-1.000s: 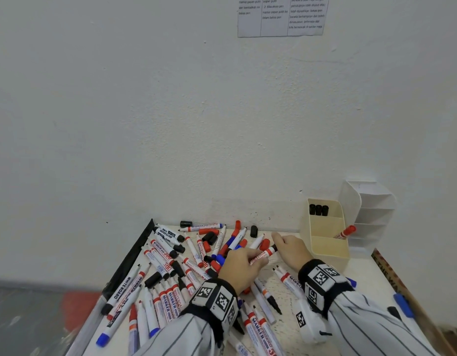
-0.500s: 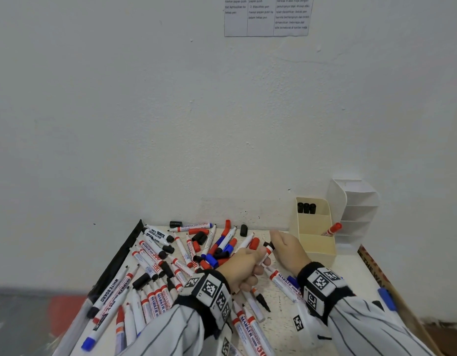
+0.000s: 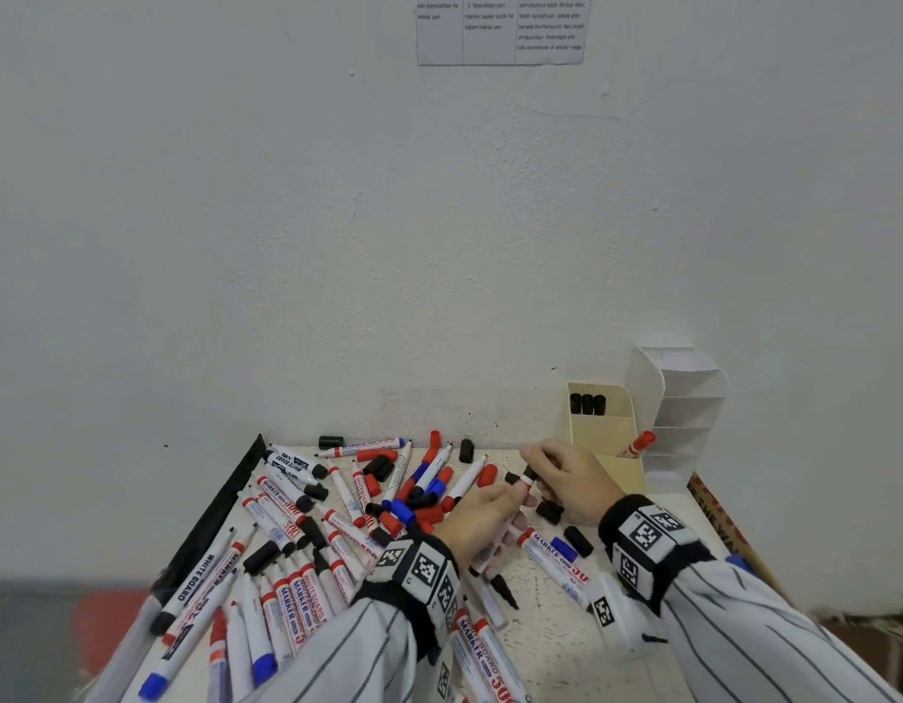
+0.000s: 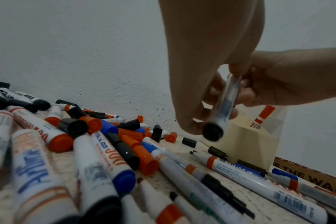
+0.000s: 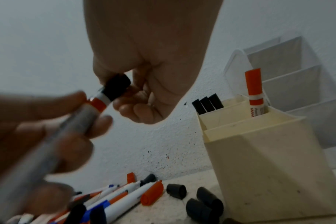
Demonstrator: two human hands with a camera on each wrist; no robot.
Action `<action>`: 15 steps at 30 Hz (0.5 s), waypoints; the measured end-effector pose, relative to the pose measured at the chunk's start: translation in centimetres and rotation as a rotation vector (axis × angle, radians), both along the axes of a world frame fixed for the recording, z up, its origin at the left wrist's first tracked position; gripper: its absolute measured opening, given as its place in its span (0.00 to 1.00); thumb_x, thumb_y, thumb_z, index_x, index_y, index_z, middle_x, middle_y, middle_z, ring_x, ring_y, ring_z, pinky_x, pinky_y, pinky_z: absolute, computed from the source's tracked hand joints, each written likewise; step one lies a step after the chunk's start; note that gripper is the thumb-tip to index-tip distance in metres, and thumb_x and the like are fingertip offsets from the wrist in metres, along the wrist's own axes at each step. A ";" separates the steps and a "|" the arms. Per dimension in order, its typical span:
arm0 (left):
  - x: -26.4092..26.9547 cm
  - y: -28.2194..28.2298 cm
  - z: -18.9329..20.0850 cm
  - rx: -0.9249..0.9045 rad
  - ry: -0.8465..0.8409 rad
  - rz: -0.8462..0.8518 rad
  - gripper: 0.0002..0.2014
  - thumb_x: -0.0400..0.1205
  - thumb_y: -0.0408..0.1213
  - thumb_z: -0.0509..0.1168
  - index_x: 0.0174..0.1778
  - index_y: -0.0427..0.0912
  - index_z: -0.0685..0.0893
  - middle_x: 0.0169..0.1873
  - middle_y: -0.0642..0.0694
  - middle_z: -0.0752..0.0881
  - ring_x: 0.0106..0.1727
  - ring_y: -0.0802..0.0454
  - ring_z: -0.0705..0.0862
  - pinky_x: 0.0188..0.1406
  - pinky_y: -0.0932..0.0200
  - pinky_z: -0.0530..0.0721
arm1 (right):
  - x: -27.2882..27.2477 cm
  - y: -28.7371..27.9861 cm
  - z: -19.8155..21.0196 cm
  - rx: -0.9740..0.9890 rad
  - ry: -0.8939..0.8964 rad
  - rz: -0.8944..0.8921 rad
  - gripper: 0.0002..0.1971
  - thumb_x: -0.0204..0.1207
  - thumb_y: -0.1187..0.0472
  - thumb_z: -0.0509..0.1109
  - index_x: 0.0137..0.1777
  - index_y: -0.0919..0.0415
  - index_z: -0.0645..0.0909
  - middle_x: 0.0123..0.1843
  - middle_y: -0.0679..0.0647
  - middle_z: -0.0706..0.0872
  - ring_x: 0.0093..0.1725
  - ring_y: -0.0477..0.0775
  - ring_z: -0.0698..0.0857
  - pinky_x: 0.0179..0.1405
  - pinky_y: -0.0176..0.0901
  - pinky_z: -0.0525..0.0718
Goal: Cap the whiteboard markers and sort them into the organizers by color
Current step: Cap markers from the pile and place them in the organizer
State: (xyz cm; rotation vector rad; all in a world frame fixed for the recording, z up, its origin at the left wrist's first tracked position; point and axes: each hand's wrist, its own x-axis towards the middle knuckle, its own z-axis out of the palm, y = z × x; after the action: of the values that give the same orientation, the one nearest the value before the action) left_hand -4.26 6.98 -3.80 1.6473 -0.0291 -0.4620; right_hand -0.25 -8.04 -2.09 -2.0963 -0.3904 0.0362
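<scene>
My left hand (image 3: 507,502) grips a white marker (image 3: 524,492) with an orange band, lifted above the pile and pointing up to the right. My right hand (image 3: 543,474) pinches a black cap (image 3: 530,471) that sits over the marker's tip. The right wrist view shows the cap (image 5: 116,87) against the marker's white ring, between thumb and fingers. In the left wrist view the barrel (image 4: 227,100) is blurred and its black end (image 4: 212,131) faces the camera. The cream organizer (image 3: 616,451) holds three black markers (image 3: 586,403) at the back and a red marker (image 3: 637,443).
A white tiered organizer (image 3: 687,398) stands behind the cream one against the wall. Several loose markers and caps (image 3: 398,494), red, blue and black, cover the table's left and middle. Loose black caps (image 3: 550,512) lie under my hands. A cardboard edge (image 3: 718,520) runs along the right.
My left hand lifted the marker off the pile and toward the right. My right hand left the table and brought the black cap onto the marker's tip.
</scene>
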 end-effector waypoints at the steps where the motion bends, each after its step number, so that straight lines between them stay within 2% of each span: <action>1: 0.0 -0.2 -0.1 0.019 -0.024 0.019 0.14 0.85 0.52 0.55 0.50 0.51 0.82 0.39 0.50 0.83 0.34 0.57 0.79 0.29 0.68 0.75 | 0.0 -0.3 0.3 0.014 0.008 -0.009 0.14 0.81 0.54 0.63 0.33 0.56 0.75 0.25 0.47 0.76 0.22 0.39 0.73 0.28 0.34 0.73; 3: 0.0 -0.8 -0.3 0.041 -0.049 0.051 0.13 0.86 0.50 0.54 0.51 0.52 0.82 0.43 0.53 0.83 0.42 0.58 0.80 0.36 0.68 0.74 | 0.2 -0.8 1.1 0.011 -0.020 -0.029 0.12 0.80 0.54 0.64 0.37 0.59 0.78 0.27 0.48 0.78 0.22 0.37 0.75 0.28 0.31 0.75; 5: 0.2 -1.5 -0.7 0.066 -0.047 0.093 0.13 0.86 0.46 0.54 0.55 0.46 0.82 0.44 0.57 0.81 0.47 0.59 0.79 0.42 0.68 0.75 | 0.7 -1.3 2.2 -0.002 -0.085 -0.064 0.10 0.80 0.55 0.64 0.42 0.61 0.80 0.30 0.48 0.79 0.25 0.38 0.77 0.27 0.27 0.74; 7: 0.6 -2.1 -1.4 0.140 -0.004 0.141 0.13 0.85 0.42 0.57 0.64 0.45 0.77 0.52 0.52 0.81 0.51 0.55 0.79 0.50 0.61 0.81 | 1.4 -2.1 3.6 0.017 -0.173 -0.138 0.08 0.80 0.57 0.64 0.46 0.61 0.79 0.34 0.50 0.80 0.30 0.39 0.78 0.29 0.26 0.76; 10: 0.6 -2.9 -2.4 0.155 0.270 0.149 0.17 0.83 0.35 0.61 0.67 0.43 0.69 0.51 0.41 0.80 0.36 0.51 0.80 0.41 0.56 0.85 | 2.5 -3.6 6.0 0.080 -0.343 -0.314 0.05 0.79 0.60 0.65 0.49 0.61 0.79 0.39 0.53 0.82 0.37 0.47 0.82 0.36 0.34 0.81; 11: 0.6 -3.1 -2.7 0.156 0.341 0.139 0.18 0.82 0.32 0.62 0.67 0.42 0.68 0.53 0.40 0.79 0.34 0.51 0.79 0.41 0.55 0.86 | 2.9 -4.3 6.6 0.086 -0.406 -0.372 0.06 0.80 0.60 0.65 0.50 0.62 0.80 0.41 0.54 0.82 0.38 0.50 0.82 0.38 0.36 0.81; 13: 0.9 -3.7 -3.6 0.201 0.384 0.133 0.21 0.79 0.29 0.65 0.66 0.40 0.67 0.52 0.40 0.79 0.34 0.51 0.81 0.47 0.51 0.89 | 3.5 -5.6 7.5 0.044 -0.535 -0.475 0.08 0.80 0.60 0.64 0.51 0.64 0.81 0.43 0.53 0.82 0.41 0.50 0.80 0.41 0.34 0.78; 15: 1.1 -4.1 -3.9 0.216 0.377 0.158 0.18 0.81 0.29 0.63 0.64 0.42 0.67 0.44 0.41 0.80 0.30 0.51 0.82 0.44 0.50 0.90 | 3.9 -6.7 8.0 -0.012 -0.620 -0.535 0.09 0.80 0.62 0.64 0.52 0.67 0.81 0.44 0.53 0.81 0.43 0.48 0.79 0.42 0.31 0.72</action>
State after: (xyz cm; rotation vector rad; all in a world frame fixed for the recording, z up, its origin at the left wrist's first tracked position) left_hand -3.21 2.87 -7.75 1.7319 0.4413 -0.6648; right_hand 3.67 -14.69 5.86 -2.1274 -0.1747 -0.9392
